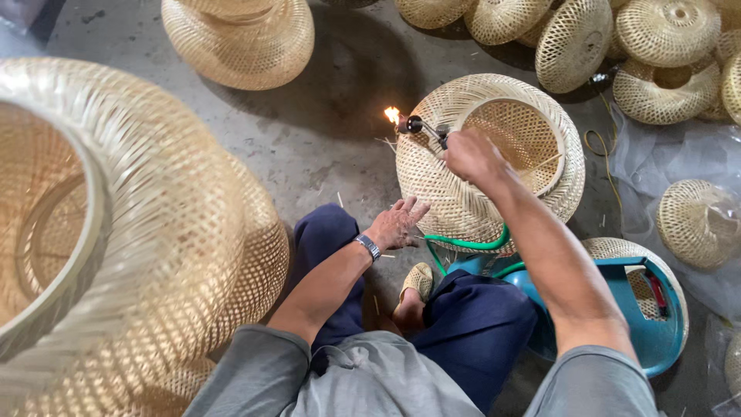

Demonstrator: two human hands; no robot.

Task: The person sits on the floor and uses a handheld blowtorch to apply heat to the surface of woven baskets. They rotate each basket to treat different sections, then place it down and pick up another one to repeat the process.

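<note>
A woven bamboo lampshade [463, 193] lies on its side on the concrete floor in front of me. My right hand [471, 154] grips a small gas torch [421, 127] whose flame [392, 114] burns at the shade's upper left edge. My left hand [397, 224], with a wristwatch on the wrist, rests with spread fingers against the shade's lower left side. A green hose [467, 245] runs from under the shade toward a blue gas canister [656, 340] at my right.
A tall stack of woven shades [139, 247] fills the left. Another shade [239, 38] lies at the top, and several more [664, 54] are piled at the top right. Clear plastic sheeting [656, 162] and a wrapped shade [698, 220] lie on the right.
</note>
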